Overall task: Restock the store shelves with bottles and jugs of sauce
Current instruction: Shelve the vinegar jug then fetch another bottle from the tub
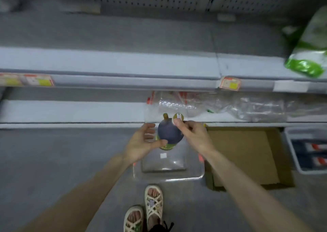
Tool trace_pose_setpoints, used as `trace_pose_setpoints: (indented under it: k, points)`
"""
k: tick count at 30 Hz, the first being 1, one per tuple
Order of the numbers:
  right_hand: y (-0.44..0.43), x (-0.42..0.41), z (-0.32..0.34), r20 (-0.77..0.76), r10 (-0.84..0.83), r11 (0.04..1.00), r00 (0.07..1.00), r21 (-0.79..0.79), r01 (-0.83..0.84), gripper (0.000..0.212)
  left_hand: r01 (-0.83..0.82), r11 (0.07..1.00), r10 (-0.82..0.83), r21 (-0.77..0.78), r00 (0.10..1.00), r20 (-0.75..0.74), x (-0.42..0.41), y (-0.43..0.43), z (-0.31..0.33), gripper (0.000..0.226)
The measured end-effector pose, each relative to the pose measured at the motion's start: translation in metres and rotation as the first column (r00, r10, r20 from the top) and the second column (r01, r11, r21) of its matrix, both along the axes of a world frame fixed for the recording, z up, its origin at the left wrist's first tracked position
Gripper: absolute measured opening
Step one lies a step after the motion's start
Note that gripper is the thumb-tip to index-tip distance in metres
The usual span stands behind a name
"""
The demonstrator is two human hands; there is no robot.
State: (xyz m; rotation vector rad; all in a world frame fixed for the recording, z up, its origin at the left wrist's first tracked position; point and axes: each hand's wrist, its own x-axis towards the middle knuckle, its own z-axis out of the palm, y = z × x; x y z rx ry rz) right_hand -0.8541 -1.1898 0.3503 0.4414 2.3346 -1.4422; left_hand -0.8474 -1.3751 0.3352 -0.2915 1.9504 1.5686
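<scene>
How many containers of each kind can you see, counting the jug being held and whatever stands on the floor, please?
Sauce jug: 1
Clear plastic bin: 1
Cardboard box: 1
White-rimmed bin: 1
Total: 4

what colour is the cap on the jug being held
The cap is olive-yellow with a small pale sticker, atop the dark jug; head view.
</scene>
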Motion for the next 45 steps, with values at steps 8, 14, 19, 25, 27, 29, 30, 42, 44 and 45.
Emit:
trace_pose_setpoints:
  k: [8,14,19,25,27,29,30,42,44,45]
  points:
    - [0.026,-0.002,0.272,-0.311,-0.053,0.997,0.949,0.042,0.070,0.054,0.292,0.956,-0.261,0.020,0.881,-0.395,-0.037,0.028,0.235,0.115]
    - [0.071,0.032,0.459,-0.501,-0.066,0.989,0.863,0.082,0.123,0.079,0.479,0.878,-0.367,0.004,0.679,-0.636,-0.027,0.082,0.418,0.086]
    - [0.118,0.091,0.585,-0.662,-0.087,0.959,0.745,0.146,0.243,0.052,0.572,0.818,-0.402,-0.058,0.497,-0.770,0.006,0.144,0.535,0.091]
    - [0.189,0.161,0.669,-0.748,-0.074,0.913,0.660,0.215,0.347,0.052,0.620,0.784,-0.336,-0.037,0.372,-0.865,0.056,0.227,0.618,0.069]
    - [0.221,0.188,0.686,-0.772,-0.075,0.893,0.632,0.230,0.387,0.047,0.644,0.765,-0.320,-0.007,0.372,-0.871,0.076,0.267,0.634,0.066]
    - [0.251,0.210,0.698,-0.796,-0.114,0.885,0.594,0.190,0.425,0.041,0.661,0.750,-0.299,0.033,0.383,-0.874,0.095,0.300,0.648,0.060]
    - [0.273,0.225,0.704,-0.809,-0.134,0.877,0.573,0.172,0.449,0.038,0.678,0.734,-0.297,0.040,0.374,-0.879,0.108,0.325,0.654,0.057]
    - [0.487,0.347,0.746,-0.916,-0.174,0.775,0.363,0.100,0.624,0.031,0.817,0.563,-0.288,0.125,0.336,-0.897,0.210,0.569,0.703,0.052]
    - [0.518,0.358,0.746,-0.915,-0.194,0.756,0.355,0.092,0.648,0.037,0.834,0.539,-0.299,0.116,0.318,-0.900,0.219,0.600,0.707,0.047]
    - [0.535,0.364,0.746,-0.914,-0.209,0.749,0.347,0.078,0.657,0.041,0.847,0.521,-0.305,0.109,0.304,-0.902,0.223,0.617,0.708,0.046]
